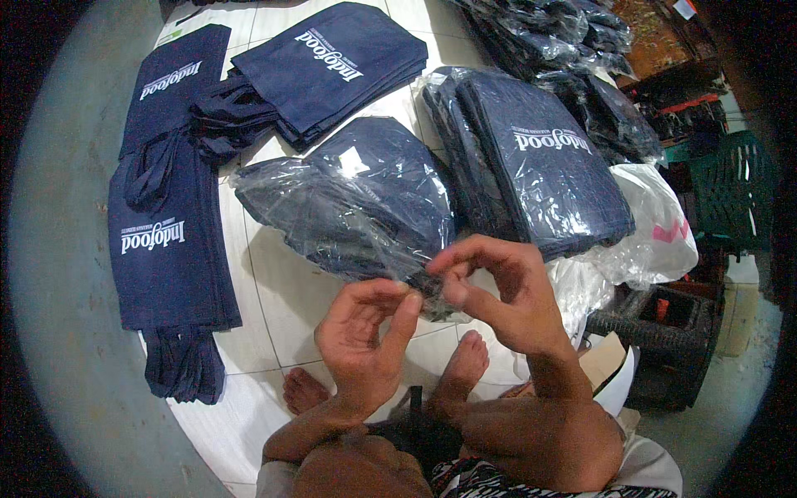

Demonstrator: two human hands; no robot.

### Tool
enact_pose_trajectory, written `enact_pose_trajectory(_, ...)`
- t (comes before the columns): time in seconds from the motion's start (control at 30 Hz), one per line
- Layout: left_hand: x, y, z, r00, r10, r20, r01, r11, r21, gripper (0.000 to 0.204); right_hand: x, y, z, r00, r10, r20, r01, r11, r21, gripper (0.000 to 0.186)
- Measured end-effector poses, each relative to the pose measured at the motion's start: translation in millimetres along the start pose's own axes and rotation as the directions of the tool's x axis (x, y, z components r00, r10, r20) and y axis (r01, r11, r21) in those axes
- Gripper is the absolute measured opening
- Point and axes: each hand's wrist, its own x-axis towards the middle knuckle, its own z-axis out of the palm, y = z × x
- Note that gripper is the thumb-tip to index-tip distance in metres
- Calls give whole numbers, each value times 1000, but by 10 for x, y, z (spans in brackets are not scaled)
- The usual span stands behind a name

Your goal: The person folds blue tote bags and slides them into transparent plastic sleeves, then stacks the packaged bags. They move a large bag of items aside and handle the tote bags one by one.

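In front of me lies a clear plastic bag (311, 203) with navy fabric tote bags (378, 153) inside. Its gathered near end reaches up to my fingertips. My left hand (365, 332) pinches thumb and forefinger together at the plastic. My right hand (510, 295), just beside it, has thumb and forefinger curled in a pinch at the same end of the bag. The thin film between the fingertips is hard to make out.
Navy tote stacks (174, 266) lie at left, with another stack (340, 62) at the back. A plastic-wrapped tote bundle (556, 158) sits to the right. Beyond it are more wrapped bundles (548, 25), a white plastic bag (656, 220) and a black crate (677, 349). My bare feet (465, 365) rest on the tiles.
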Motion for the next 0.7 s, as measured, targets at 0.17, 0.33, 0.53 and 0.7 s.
enact_pose_trajectory(0.17, 3, 29, 17, 999, 29, 28, -32, 994, 107, 23, 43, -1, -41, 1000, 1, -19, -5, 985, -174, 11)
enact_pose_trajectory(0.33, 91, 141, -101, 918, 356, 176, -387, 697, 604, 25, 9, 55, 2, 983, -183, -10, 171, 935, -310, 11)
enact_pose_trajectory(0.53, 419, 331, -567, 817, 36, 575, -523, 464, 715, 36, 30, 346, 253, 969, -211, 128, 247, 853, -459, 11)
enact_pose_trajectory(0.7, 117, 244, -1118, 863, -26, 504, -452, 404, 795, 14, -1, 964, 677, 958, -104, 268, 195, 920, -339, 12)
